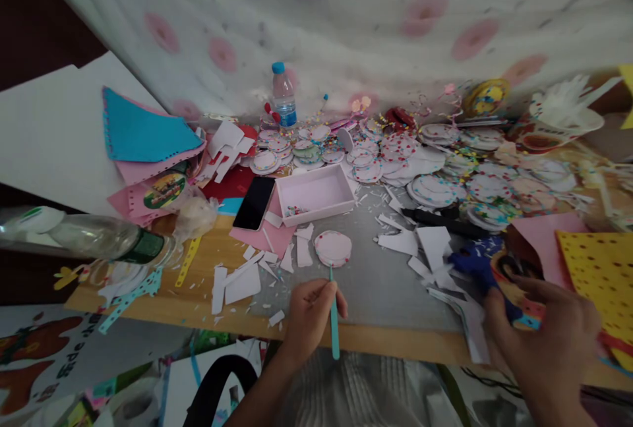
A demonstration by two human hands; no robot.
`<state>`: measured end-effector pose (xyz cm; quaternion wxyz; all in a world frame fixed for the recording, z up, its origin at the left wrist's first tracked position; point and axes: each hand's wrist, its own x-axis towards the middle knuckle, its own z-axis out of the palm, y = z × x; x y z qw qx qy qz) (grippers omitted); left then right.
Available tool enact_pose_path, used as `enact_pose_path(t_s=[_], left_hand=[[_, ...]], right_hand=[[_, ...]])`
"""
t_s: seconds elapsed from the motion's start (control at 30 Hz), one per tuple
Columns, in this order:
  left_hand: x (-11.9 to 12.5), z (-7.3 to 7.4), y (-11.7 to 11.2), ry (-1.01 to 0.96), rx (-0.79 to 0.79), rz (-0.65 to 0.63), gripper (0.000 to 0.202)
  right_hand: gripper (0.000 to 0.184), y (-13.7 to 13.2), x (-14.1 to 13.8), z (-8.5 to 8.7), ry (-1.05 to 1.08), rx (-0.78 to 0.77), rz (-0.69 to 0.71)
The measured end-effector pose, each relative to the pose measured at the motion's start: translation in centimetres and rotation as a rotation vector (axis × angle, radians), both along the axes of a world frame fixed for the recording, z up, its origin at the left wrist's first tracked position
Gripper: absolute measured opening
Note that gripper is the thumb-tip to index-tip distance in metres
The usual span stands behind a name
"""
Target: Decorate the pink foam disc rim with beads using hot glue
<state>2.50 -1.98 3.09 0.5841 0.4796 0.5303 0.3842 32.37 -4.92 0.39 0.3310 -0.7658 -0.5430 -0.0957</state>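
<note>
My left hand (311, 315) is closed around a slim teal tool with a narrow tip (335, 328). The tip meets the near edge of a small round white paper disc (333, 248) with red dots around its rim, lying on the grey mat. Over at the right, my right hand (548, 328) is open, thumb and fingers apart, beside a dark blue object shaped like a glue gun (477, 262). Its thumb overlaps the blue thing; whether it touches cannot be made out. Dark scissor-like handles (514, 267) lie just beyond the fingers.
A pink open box (316, 196) holding small bits stands mid-table beside a phone (254, 203). Many decorated discs (430, 190) are piled at the back. White paper scraps (242, 284) litter the mat. A water bottle (283, 94) stands behind; yellow dotted sheets (598, 275) lie right.
</note>
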Motion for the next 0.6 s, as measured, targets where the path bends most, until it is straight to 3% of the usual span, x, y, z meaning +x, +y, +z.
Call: enact_pose_path(t_s=[0.03, 0.1, 0.2, 0.27, 0.43, 0.6], left_hand=[[0.5, 0.2, -0.1, 0.011, -0.008, 0.013, 0.043], [1.5, 0.5, -0.2, 0.035, -0.02, 0.036, 0.043], [3.3, 0.5, -0.5, 0.082, -0.019, 0.062, 0.04], [4.3, 0.4, -0.6, 0.139, 0.003, 0.083, 0.038], [5.6, -0.3, -0.4, 0.305, 0.062, 0.113, 0.037], [5.6, -0.5, 0.1, 0.358, 0.076, 0.063, 0.042]], right_hand=[[0.027, -0.2, -1.0, 0.5, -0.03, 0.065, 0.079], [0.032, -0.5, -3.4, 1.2, -0.014, 0.124, 0.37], [0.029, -0.4, -7.3, 1.1, 0.066, -0.028, 0.801], [0.021, 0.2, -9.5, 0.6, 0.071, -0.088, 0.983], [0.017, 2.3, -11.5, -0.6, 0.104, 0.129, 1.102], [0.026, 3.4, -11.2, -1.5, 0.316, 0.03, 1.077]])
